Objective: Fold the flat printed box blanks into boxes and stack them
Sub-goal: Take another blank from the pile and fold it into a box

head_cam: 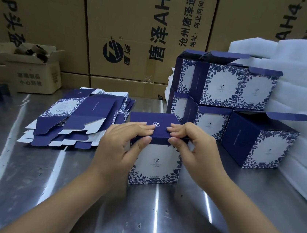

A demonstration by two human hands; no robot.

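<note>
A folded blue-and-white floral box [156, 162] stands upright on the steel table [63, 192] in front of me. My left hand [124, 143] grips its top left edge, fingers on the dark blue lid and thumb on the front face. On the top right edge, my right hand [191, 145] pinches the lid's front flap. A pile of flat printed blanks [76, 119] lies to the left. Several folded boxes [227, 86] with open top flaps are stacked in two layers behind and to the right, and one more open box [260, 142] stands on the table at right.
Large brown cartons [132, 29] form a wall behind the table. A small open carton [33, 72] with scraps sits at the back left. White foam sheets [306, 80] are piled along the right side.
</note>
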